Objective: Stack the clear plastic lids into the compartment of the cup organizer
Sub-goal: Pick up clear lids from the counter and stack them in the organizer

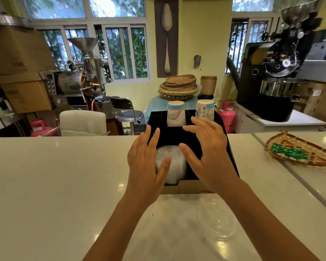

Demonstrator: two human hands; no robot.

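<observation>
On the counter (55, 176), spread hands flank lids (174, 166) in the organizer (231, 161).

Both bare forearms reach forward from the near edge of the tabletop (45, 176). The left hand (145, 164) is spread, fingers straight, thumb angled inward. The right hand (207, 153) is also spread, fingers slightly curled, palm down. Neither has a grip on anything.

No legible text or labels.

Lid stack (170, 164) in organizer (231, 157) front-left compartment, cups (176, 113) behind, loose lid (216, 221) on counter (55, 176) before it.
</observation>
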